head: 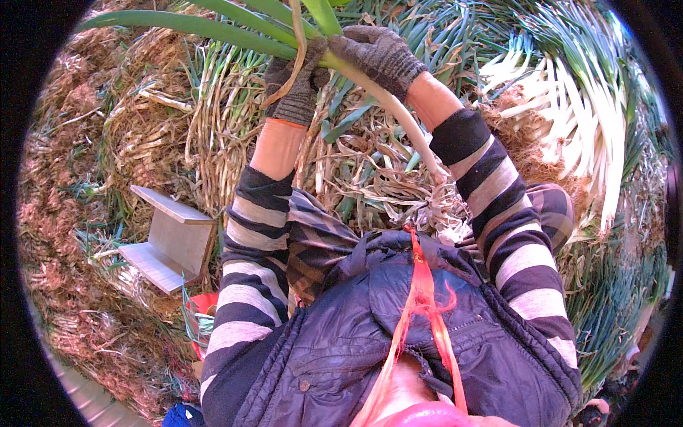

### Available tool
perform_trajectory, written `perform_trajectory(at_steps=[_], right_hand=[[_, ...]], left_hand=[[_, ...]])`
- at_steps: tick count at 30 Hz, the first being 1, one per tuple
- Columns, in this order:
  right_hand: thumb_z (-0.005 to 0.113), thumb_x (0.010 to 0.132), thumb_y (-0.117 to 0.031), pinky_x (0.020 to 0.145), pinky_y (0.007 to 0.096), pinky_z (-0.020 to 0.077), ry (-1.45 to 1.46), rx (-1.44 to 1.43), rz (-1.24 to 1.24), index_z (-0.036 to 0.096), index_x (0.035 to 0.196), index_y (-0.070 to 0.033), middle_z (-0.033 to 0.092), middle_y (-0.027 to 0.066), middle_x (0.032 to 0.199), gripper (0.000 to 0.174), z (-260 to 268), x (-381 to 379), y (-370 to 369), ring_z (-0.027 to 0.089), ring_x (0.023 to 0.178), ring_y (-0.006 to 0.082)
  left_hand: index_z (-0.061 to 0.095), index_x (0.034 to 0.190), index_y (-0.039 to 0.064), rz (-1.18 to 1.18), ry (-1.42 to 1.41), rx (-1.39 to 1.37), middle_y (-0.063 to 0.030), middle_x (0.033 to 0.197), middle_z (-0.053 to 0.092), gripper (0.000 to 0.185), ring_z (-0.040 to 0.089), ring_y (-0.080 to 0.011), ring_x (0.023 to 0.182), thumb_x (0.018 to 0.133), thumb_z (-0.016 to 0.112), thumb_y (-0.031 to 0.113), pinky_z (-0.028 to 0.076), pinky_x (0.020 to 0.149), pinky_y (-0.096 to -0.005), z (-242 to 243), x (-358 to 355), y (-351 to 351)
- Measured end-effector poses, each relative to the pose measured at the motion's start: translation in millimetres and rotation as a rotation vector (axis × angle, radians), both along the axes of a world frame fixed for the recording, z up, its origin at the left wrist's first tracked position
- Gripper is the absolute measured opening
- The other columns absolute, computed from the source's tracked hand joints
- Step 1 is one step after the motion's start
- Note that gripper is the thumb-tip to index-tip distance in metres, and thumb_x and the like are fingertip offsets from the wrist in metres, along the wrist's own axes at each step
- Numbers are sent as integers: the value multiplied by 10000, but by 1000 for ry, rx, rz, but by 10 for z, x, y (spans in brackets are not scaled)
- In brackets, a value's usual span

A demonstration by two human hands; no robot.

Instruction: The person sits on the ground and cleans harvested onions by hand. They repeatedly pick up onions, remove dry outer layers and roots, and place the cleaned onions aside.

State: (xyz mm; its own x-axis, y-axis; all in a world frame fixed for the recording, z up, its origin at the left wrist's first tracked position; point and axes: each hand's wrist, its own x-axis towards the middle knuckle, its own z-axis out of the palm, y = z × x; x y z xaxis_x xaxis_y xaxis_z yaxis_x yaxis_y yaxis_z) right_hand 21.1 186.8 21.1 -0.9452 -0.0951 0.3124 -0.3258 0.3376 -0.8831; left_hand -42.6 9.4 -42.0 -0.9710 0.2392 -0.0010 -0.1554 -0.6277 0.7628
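Observation:
A long green onion (392, 101) slants across in front of me, its green leaves (213, 29) fanning to the upper left and its root end hanging toward my lap. My right hand (379, 58), in a grey knit glove, grips it where the pale stalk meets the leaves. Gloved the same way, my left hand (296, 80) closes around it just beside, at the leaf bases. A withered brown leaf (299, 48) drapes over the left glove; whether those fingers pinch it cannot be seen. Dry peeled leaves (373, 165) lie heaped below the stalk.
Cleaned white-stalked green onions (576, 117) are piled at the right. Unpeeled ones with brown roots (69, 213) cover the left, and a bundle (224, 112) lies beside my left arm. A small wooden stand (176, 235) is near my left elbow. An orange-red cord (419, 288) hangs from my neck.

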Motion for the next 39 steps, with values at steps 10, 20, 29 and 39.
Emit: perform_trajectory(at_steps=[10, 20, 29, 39], right_hand=[[569, 871, -421, 784, 361, 500, -358, 465, -59, 678, 1029, -74, 673, 182, 968, 396, -888, 161, 741, 648, 894, 302], [638, 830, -363, 747, 384, 512, 221, 123, 58, 637, 1035, -82, 664, 140, 918, 348, -195, 551, 434, 645, 859, 307], [730, 787, -272, 626, 342, 481, 205, 341, -98, 633, 891, -81, 585, 103, 784, 238, -25, 598, 327, 583, 681, 223], [685, 750, -167, 721, 396, 512, 598, 699, -97, 606, 936, -126, 602, 80, 960, 206, -119, 908, 306, 597, 880, 303]], left_hand=[[580, 1079, 56, -61, 149, -26, -94, 995, 635, 270, 637, -181, 847, 832, 689, 60, 557, 675, -280, 393, 591, 141], [615, 966, 46, 30, 114, -232, -37, 805, 627, 189, 564, -98, 599, 820, 725, 93, 459, 485, -207, 531, 672, 277], [626, 961, 38, 7, 136, -323, -27, 781, 620, 233, 513, -76, 547, 795, 759, 130, 400, 452, -204, 475, 732, 241], [640, 944, 62, 74, 153, -426, -25, 798, 627, 269, 566, -98, 597, 752, 797, 169, 438, 479, -221, 432, 736, 316]])
